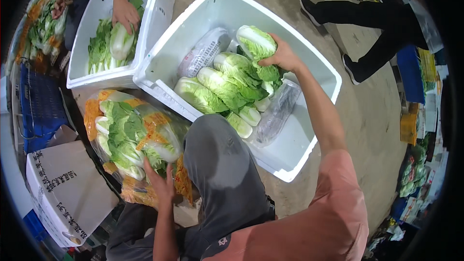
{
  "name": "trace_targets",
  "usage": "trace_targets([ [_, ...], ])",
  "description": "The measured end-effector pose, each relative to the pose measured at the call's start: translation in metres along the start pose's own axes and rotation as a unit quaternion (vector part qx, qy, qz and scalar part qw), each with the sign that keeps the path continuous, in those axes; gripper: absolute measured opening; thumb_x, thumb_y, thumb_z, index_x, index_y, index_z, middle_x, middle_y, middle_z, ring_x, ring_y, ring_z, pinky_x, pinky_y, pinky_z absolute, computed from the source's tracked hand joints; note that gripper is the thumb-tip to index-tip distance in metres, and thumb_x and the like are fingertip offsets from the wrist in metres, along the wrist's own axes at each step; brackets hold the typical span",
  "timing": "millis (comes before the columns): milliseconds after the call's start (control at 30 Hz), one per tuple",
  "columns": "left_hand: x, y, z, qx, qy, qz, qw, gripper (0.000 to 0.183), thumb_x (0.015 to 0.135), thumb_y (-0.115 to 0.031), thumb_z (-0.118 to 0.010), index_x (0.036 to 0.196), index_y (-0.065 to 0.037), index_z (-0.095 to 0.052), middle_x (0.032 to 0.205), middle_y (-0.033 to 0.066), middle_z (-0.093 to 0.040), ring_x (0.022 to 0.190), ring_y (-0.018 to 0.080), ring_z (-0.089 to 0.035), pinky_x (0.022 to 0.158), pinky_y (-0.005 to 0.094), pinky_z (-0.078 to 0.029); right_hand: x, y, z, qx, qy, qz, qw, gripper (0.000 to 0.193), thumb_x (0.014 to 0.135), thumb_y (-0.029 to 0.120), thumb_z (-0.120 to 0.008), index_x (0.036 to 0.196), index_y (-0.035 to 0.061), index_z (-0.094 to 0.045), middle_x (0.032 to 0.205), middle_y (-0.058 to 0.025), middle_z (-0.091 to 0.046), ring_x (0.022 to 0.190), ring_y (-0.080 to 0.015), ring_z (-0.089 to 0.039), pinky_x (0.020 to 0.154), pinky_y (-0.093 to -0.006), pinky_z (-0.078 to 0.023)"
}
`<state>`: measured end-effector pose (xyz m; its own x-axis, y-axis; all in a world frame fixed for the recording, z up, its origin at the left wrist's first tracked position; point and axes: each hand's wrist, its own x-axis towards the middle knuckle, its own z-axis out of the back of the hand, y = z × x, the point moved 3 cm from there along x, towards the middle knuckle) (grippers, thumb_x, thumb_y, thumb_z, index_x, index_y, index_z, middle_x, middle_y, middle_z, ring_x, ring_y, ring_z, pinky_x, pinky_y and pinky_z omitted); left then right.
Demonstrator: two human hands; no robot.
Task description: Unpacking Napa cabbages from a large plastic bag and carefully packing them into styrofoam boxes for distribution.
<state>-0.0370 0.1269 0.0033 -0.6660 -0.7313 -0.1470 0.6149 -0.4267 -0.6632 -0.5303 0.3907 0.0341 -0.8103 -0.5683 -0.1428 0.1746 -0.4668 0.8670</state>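
My right hand (284, 57) is closed around a napa cabbage (256, 42) inside a large white foam box (232, 1), above the pile. Several more napa cabbages (217, 84) lie beneath and beside it. My left hand (162, 183) has its fingers apart at the edge of a clear and orange plastic bag (99, 101). Loose leafy cabbages (126, 140) fill that bag, and my fingertips reach the leaves; some of the contact is hidden.
A clear plastic-wrapped bundle (278, 113) and another wrapped bundle (205, 50) flank the cabbages. Another person's hand (126, 15) grips a cabbage in a second foam box (157, 24). A white carton (70, 188) and blue crate (43, 108) stand left. Someone's dark-trousered legs (362, 14) are at right.
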Motion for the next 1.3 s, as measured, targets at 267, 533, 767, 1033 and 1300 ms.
trace_targets([
  [267, -0.020, 0.038, -0.037, 0.065, 0.089, -0.009, 0.994, 0.091, 0.083, -0.032, -0.073, 0.152, 0.002, -0.024, 0.156, 0.0320, -0.021, 0.144, 0.0475, -0.025, 0.119, 0.0489, -0.022, 0.071, -0.063, -0.044, -0.272, 0.047, -0.093, 0.957, 0.107, 0.050, 0.033, -0.089, 0.146, 0.0107, -0.045, 0.126, -0.0192, -0.064, 0.118, -0.0337, -0.061, 0.102, -0.0390, -0.048],
  [533, -0.020, 0.048, -0.050, 0.086, 0.083, 0.009, 0.993, 0.086, 0.083, -0.033, -0.074, 0.147, 0.005, -0.030, 0.155, 0.0361, -0.020, 0.146, 0.0499, -0.022, 0.119, 0.0496, -0.022, 0.077, -0.068, -0.052, -0.322, 0.075, -0.087, 0.940, 0.110, 0.052, 0.033, -0.090, 0.149, 0.0168, -0.041, 0.128, -0.0195, -0.064, 0.120, -0.0346, -0.059, 0.103, -0.0398, -0.047],
  [767, -0.015, 0.047, -0.036, 0.065, 0.106, 0.000, 0.992, 0.076, 0.090, -0.026, -0.069, 0.148, 0.004, -0.030, 0.154, 0.0337, -0.025, 0.145, 0.0473, -0.026, 0.118, 0.0482, -0.026, 0.052, -0.052, -0.068, -0.413, -0.010, 0.049, 0.909, 0.099, 0.063, 0.029, -0.087, 0.150, 0.0201, -0.041, 0.144, -0.0190, -0.047, 0.129, -0.0413, -0.048, 0.107, -0.0498, -0.040],
  [1033, -0.033, 0.032, -0.043, 0.058, 0.050, 0.037, 0.996, 0.078, 0.091, -0.021, -0.065, 0.152, 0.005, -0.023, 0.158, 0.0305, -0.020, 0.148, 0.0442, -0.020, 0.120, 0.0501, -0.018, 0.029, -0.082, -0.127, -0.460, -0.175, -0.002, 0.871, 0.091, 0.090, 0.067, -0.052, 0.157, 0.0112, -0.024, 0.156, -0.0333, -0.019, 0.145, -0.0519, -0.015, 0.117, -0.0636, -0.012],
  [1300, -0.052, 0.030, -0.063, 0.154, 0.114, 0.011, 0.981, 0.080, 0.091, -0.040, -0.062, 0.148, 0.005, -0.028, 0.155, 0.0356, -0.017, 0.144, 0.0548, -0.016, 0.117, 0.0613, -0.015, 0.049, -0.101, -0.144, -0.496, -0.125, -0.038, 0.858, 0.102, 0.086, 0.077, -0.047, 0.158, 0.0079, -0.022, 0.158, -0.0345, -0.015, 0.147, -0.0480, -0.014, 0.117, -0.0637, -0.013],
])
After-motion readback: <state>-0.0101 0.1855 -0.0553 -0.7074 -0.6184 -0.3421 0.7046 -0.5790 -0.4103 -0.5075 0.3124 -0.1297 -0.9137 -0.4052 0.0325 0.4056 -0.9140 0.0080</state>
